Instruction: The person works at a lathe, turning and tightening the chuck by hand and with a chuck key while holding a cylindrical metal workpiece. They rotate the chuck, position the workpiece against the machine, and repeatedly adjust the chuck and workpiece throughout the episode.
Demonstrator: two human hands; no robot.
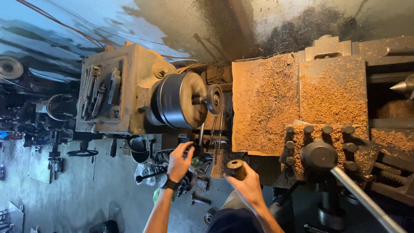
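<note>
Your right hand [248, 187] is at 6 o'clock, its grip closed around a short, brown, hollow cylinder [236, 168], whose open end faces up; it sits just below the chip-covered lathe carriage [263, 103]. Your left hand [179, 162], with a dark wristband, reaches toward 11 o'clock from there, and its fingers rest on a small dark lever [189, 146] under the lathe's chuck [177, 100]; whether they clamp it or only touch it, I cannot tell. The chuck's face looks blurred. A small ring-shaped part [214, 98] sits on the spindle at the chuck's 3 o'clock side. The tool post [319, 153], ringed by bolts, stands at 3 o'clock of the cylinder, with a long steel handle [366, 200] running toward 5 o'clock.
</note>
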